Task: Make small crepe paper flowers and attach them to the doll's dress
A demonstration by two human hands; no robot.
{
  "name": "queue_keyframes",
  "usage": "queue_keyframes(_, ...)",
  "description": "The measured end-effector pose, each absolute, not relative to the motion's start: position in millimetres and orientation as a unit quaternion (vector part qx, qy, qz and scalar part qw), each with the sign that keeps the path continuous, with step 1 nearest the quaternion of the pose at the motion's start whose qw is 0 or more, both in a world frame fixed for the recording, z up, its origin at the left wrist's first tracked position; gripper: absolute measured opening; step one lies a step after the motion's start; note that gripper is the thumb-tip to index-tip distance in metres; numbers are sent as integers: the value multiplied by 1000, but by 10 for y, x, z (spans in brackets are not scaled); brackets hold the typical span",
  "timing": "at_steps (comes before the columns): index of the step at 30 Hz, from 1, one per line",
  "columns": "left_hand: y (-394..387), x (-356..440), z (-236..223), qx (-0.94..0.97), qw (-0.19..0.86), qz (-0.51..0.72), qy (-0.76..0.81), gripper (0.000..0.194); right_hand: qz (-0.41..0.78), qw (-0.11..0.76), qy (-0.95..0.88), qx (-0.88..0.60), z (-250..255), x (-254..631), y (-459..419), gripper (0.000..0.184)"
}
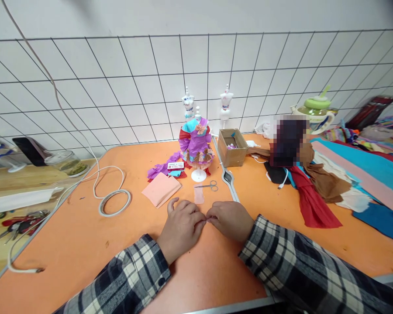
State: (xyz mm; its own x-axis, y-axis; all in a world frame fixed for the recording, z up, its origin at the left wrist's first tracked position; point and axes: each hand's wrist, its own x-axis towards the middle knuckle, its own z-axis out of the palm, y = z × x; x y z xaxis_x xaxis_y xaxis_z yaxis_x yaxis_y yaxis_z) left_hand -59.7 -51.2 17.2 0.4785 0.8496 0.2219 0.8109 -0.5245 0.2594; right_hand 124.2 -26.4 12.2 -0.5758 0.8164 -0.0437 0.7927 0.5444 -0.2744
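Note:
My left hand [184, 224] and my right hand [230, 219] meet fingertip to fingertip over the orange table [72, 244]. Both are closed in a pinch; what lies between the fingertips is too small to make out. Just beyond them is a small pale pink strip [199, 196], with small scissors [209, 186] lying across its top end. A folded pink paper sheet [162, 189] rests to the left of the strip. Behind these stands a mini dress form in a purple dress [198, 141] with flower trims and red and blue parts.
A cardboard box [233, 152] stands behind on the right, near two white mini dress forms [226, 104]. Coloured paper pieces [314, 200] spread along the right. On the left lie a tape roll [129, 203] and a white cable [96, 174]. A green-lidded jug [317, 111] stands at the back.

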Motion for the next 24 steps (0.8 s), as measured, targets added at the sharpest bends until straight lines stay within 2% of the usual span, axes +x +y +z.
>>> queue_keyframes(8,-499,-591,183,858,53,153,487,15,112,23,-862,-493,154,1244,-294,24)
queue_keyframes(11,-503,-590,180,859,51,156,485,16,95,18,-851,-517,189,1273,-298,29)
queue_keyframes(18,-507,-602,155,861,45,163,479,16,113,107,-888,-432,253,1265,-340,19)
queue_keyframes(24,-496,-606,154,863,44,165,475,18,123,67,-891,-432,123,1259,-305,19)
